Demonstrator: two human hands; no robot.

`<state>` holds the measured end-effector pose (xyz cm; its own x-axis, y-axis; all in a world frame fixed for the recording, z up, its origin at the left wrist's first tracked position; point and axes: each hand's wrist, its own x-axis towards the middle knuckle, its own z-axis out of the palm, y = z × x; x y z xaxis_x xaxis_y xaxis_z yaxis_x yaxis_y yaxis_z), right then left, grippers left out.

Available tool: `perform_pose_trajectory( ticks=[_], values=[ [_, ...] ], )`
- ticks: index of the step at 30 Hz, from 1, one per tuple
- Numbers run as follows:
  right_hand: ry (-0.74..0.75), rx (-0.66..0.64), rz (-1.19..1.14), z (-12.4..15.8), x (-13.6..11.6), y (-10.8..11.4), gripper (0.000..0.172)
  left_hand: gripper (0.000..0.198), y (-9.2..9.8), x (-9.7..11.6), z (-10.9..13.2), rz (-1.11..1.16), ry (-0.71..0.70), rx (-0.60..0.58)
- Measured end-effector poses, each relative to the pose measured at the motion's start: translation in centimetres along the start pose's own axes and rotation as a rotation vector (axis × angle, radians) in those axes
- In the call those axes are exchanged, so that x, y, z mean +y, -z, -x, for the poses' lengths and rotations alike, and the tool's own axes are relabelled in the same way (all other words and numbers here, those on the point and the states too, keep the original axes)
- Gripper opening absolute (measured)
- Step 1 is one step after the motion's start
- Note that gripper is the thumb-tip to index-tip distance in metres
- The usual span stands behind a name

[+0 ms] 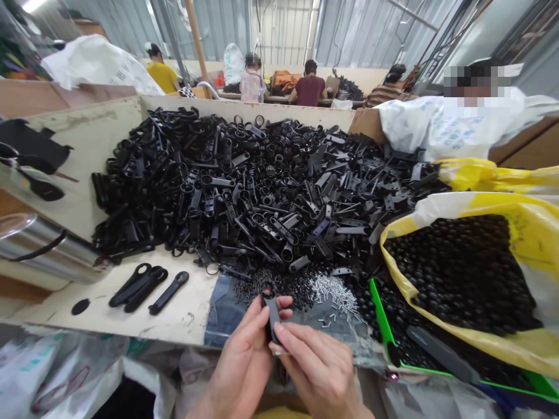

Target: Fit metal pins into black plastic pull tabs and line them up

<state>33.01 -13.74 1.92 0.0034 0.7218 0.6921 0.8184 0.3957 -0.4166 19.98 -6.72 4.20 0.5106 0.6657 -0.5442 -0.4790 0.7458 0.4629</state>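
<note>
Black part [272,315], in left hand [247,356], touching right hand [321,362]

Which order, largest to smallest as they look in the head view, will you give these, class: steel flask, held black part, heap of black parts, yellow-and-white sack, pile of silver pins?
1. Heap of black parts
2. Yellow-and-white sack
3. Steel flask
4. Pile of silver pins
5. Held black part, partly hidden

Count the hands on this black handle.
2: your left hand holds the handle from the left; your right hand touches its near end from the right.
</note>
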Motion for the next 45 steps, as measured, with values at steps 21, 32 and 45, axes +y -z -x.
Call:
perform_pose_trajectory(
  ticks=[21, 32, 45],
  values=[
    [-0.393, -0.015, -0.333, 0.4, -0.1, 0.5, 0.02, 0.064, 1.7, -1.3, -0.3, -0.439, -0.131, 0.011],
    [-0.889, -0.297, -0.847, -1.1, 0.9, -0.6, 0.027, 0.069, 4.1, -0.9, 2.9, -1.071, -0.271, -0.121],
    [-0.655, -0.251, -0.572, -1.3, -1.3, -0.4, 0.02, 0.04, 6.8, -0.5, 2.1, -1.245, -0.649, -0.161]
  ],
)
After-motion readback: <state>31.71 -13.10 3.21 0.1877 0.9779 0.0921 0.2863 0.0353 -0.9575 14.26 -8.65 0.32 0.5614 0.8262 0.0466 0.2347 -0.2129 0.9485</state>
